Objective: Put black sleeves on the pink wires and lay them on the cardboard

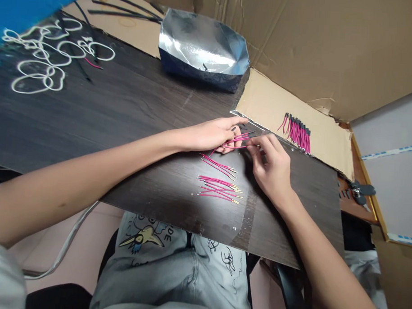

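My left hand [213, 134] has its fingers closed on a small bunch of pink wires [238, 138], fanned toward my right. My right hand [271, 168] pinches one wire tip; the contact is too small to make out. Something short and black is at my left fingertips, unclear what. Loose wires [218, 190] lie on the worktop [126, 106] just below my fingers. Beyond them lie sleeved wires [298, 130] and a foil tray [203, 48].

Two hands [213, 134] [271, 168], one foil-lined tray [203, 48], three groups of short pink wires: held bunch [238, 140], loose pile [218, 188], sleeved row [296, 130]; single wires too many to count
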A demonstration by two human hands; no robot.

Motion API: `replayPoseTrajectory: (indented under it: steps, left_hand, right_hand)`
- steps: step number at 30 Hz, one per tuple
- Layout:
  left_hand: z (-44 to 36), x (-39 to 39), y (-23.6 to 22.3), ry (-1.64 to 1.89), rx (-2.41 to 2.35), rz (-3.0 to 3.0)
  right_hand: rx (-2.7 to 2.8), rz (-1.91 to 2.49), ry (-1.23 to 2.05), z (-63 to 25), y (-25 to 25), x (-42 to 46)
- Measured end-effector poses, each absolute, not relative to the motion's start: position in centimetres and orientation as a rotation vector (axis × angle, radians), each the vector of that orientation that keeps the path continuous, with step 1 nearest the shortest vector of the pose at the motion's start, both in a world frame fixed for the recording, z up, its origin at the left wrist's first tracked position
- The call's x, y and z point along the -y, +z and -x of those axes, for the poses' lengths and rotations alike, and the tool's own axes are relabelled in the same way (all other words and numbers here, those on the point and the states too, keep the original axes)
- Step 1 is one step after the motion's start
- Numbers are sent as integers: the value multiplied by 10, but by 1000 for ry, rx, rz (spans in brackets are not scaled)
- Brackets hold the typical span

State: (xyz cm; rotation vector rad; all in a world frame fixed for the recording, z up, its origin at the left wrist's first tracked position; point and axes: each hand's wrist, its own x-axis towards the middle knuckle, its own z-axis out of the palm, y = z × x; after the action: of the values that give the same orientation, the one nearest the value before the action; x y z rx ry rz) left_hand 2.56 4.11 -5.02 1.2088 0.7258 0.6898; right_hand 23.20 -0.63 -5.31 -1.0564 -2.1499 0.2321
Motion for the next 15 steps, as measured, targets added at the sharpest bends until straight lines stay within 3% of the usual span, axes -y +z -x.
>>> replayPoseTrajectory:
  steps: [15]
  left_hand:
    - [-29, -29, -48, 700, -691, -1362]
  right_hand:
    - [1975, 1152, 125, -233, -55, 4]
